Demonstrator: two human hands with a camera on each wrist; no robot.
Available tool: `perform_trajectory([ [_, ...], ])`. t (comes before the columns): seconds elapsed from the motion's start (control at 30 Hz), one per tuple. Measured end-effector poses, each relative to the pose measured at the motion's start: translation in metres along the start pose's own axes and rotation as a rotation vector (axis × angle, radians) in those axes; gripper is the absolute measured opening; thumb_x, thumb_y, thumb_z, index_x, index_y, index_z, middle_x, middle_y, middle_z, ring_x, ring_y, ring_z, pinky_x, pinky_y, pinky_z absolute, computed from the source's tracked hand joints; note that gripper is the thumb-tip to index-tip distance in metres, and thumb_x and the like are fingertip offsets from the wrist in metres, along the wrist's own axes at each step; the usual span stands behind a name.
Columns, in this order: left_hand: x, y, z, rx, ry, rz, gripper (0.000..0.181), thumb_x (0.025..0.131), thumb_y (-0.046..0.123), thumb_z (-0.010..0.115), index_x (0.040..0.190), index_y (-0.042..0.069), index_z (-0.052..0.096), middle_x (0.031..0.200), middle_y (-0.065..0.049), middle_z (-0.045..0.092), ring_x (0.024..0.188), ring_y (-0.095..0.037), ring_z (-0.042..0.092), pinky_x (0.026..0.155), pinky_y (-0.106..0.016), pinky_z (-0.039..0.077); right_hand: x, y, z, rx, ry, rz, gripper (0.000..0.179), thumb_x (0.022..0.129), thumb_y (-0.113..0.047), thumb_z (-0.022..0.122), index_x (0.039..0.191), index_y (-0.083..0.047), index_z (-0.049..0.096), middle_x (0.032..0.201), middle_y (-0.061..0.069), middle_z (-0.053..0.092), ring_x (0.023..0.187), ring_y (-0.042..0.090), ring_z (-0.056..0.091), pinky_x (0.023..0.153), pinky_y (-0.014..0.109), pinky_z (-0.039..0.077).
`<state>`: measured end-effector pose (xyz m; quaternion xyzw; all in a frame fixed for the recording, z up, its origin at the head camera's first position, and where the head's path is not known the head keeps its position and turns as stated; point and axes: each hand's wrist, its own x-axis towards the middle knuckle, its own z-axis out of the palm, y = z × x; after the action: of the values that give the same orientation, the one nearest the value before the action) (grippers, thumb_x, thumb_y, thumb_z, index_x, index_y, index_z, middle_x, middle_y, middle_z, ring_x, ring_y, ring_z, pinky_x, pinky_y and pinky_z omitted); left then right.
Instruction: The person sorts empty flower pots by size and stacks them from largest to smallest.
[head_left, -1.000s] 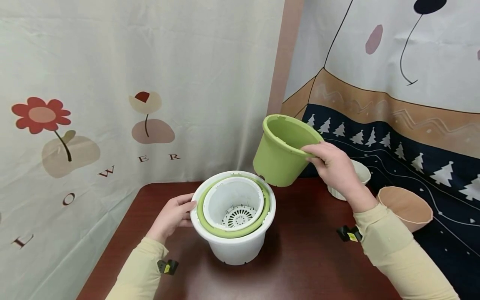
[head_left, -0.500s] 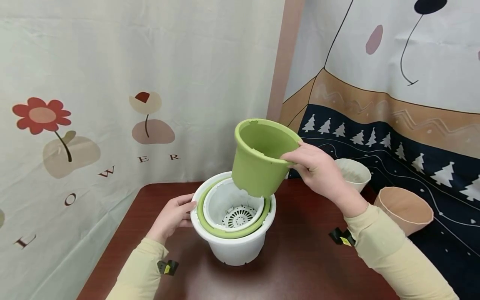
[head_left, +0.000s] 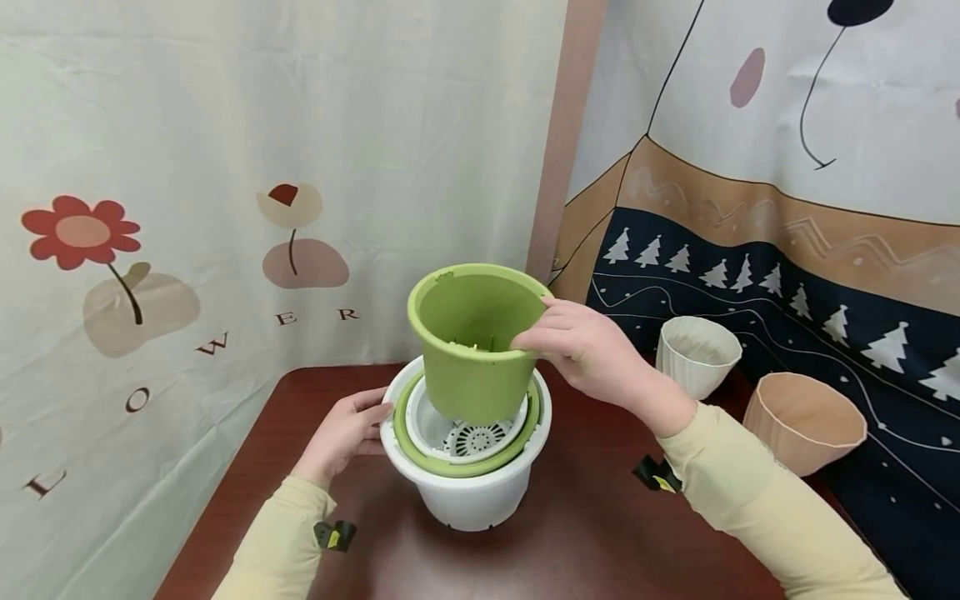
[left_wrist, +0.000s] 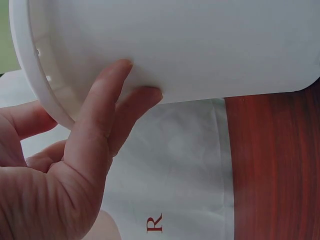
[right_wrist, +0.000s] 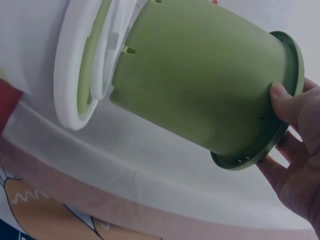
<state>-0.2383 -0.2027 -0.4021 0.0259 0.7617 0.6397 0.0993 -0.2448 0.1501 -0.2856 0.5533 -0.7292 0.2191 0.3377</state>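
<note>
The held green pot (head_left: 480,379) has swung left and lower, over the 3 nested pots (head_left: 474,498), so it is lined up above them but not seated. The right grip (head_left: 588,354) is clamped on its rim; the left grip (head_left: 345,435) pinches the outermost nested pot's rim. Whether the held pot's base touches the innermost pot is hard to tell.

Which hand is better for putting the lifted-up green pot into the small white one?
Probably the right: the right grip pinches the lifted green pot by its rim, above the small white pot. The left grip holds the big white pot, so it could steady the stack.
</note>
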Motion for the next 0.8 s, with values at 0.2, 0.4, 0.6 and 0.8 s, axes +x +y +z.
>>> perform_trajectory([
  [0.2,0.000,0.000,0.000,-0.014,-0.011,0.009,0.051,0.101,0.012,0.053,0.145,-0.009,0.039,0.111,-0.018,0.067,0.081,-0.023,0.071,0.071,-0.043,0.060,0.004,-0.003,0.010,-0.036,-0.081,-0.041,0.038,0.078,0.017,0.070,0.101,-0.014,0.074,0.093,-0.005,0.072,0.093,0.018,0.064,0.103,0.048,0.045],
  [0.4,0.000,-0.001,0.000,-0.020,-0.016,0.014,0.052,0.101,0.012,0.053,0.146,-0.009,0.038,0.116,-0.021,0.065,0.083,-0.024,0.071,0.072,-0.043,0.060,0.004,-0.003,0.020,-0.051,-0.119,-0.076,0.039,0.077,0.016,0.072,0.100,-0.016,0.074,0.093,-0.005,0.072,0.093,0.018,0.063,0.106,0.047,0.043],
  [0.6,0.000,0.000,0.000,-0.012,-0.011,0.010,0.052,0.101,0.012,0.052,0.147,-0.009,0.037,0.117,-0.021,0.065,0.084,-0.025,0.071,0.073,-0.044,0.060,0.000,-0.005,0.028,-0.081,-0.165,-0.086,0.044,0.077,0.019,0.069,0.102,-0.017,0.075,0.091,-0.005,0.071,0.093,0.017,0.062,0.109,0.043,0.040],
  [0.8,-0.001,0.001,0.001,0.000,-0.002,0.005,0.053,0.101,0.013,0.053,0.147,-0.009,0.037,0.115,-0.021,0.066,0.085,-0.025,0.072,0.074,-0.046,0.060,-0.005,-0.005,0.037,-0.076,-0.214,-0.082,0.046,0.076,0.020,0.069,0.102,-0.017,0.076,0.091,-0.005,0.072,0.092,0.015,0.064,0.109,0.043,0.040],
])
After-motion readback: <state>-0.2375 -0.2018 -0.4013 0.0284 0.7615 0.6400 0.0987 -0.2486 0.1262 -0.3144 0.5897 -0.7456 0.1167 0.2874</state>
